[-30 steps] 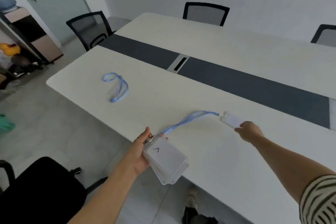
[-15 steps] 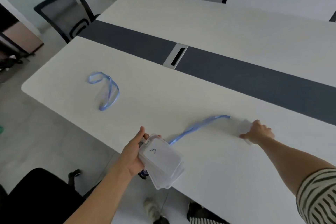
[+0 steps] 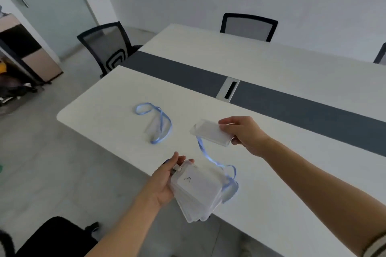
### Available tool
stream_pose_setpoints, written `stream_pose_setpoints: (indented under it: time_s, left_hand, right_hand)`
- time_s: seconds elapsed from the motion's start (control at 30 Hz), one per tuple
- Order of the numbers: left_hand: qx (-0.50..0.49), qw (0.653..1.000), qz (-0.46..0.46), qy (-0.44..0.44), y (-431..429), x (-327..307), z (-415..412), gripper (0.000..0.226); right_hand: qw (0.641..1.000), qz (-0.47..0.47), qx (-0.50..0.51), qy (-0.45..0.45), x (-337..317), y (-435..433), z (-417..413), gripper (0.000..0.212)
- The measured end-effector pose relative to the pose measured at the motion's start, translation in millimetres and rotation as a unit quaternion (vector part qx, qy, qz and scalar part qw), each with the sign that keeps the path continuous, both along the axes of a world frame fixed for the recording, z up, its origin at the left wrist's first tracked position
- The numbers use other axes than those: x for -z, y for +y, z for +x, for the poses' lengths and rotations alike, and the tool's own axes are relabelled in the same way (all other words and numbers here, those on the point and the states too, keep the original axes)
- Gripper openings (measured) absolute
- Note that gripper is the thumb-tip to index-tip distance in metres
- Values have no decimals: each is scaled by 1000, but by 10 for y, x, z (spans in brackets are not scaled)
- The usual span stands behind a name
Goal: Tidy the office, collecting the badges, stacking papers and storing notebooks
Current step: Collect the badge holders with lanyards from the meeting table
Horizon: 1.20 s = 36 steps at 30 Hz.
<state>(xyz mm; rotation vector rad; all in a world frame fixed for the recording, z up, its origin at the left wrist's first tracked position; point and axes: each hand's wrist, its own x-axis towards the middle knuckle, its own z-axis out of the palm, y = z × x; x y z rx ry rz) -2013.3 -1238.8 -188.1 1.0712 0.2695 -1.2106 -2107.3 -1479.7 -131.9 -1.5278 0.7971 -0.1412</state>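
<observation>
My left hand (image 3: 165,181) grips a stack of clear badge holders (image 3: 197,191) at the near edge of the white table (image 3: 271,183). Several blue lanyards trail from the stack onto the tabletop. My right hand (image 3: 243,133) pinches one clear badge holder (image 3: 212,134) by its right end and holds it above the table, just beyond the stack. Its blue lanyard (image 3: 208,157) hangs down toward the stack. Another badge with a looped blue lanyard (image 3: 155,123) lies on the table to the left of both hands.
A dark strip with a grey cable slot (image 3: 228,91) runs along the table's middle. Black mesh chairs stand at the table's left end (image 3: 106,47) and far side (image 3: 248,27). A black chair seat (image 3: 52,238) is at bottom left. Shelving with clutter (image 3: 18,64) stands at the left.
My right hand has lifted the badge off the table and brought it left toward the stack. The left hand still holds the stack, and my view has shifted.
</observation>
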Motion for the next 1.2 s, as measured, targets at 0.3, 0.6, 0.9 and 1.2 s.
stream_pose_setpoints:
  time_s: [0.3,0.6,0.9,1.2]
  left_hand:
    - [-82,991,-101,-37,1120,-281,738,54]
    - [-225,971,-85,-13,1685,-234,1273,26]
    - [-252,965,78,-15,1501,-33,2183,31]
    - [-225,969,105,2,1429,123,2931,20]
  right_hand:
    - [979,84,-188,3,-329,1565,844,16]
    - [952,-7,-301,59,-3,2175,1429,19]
    - [939,56,-315,125,574,1816,2401,33]
    - [776,-420,-392,260,1577,784,3575,65]
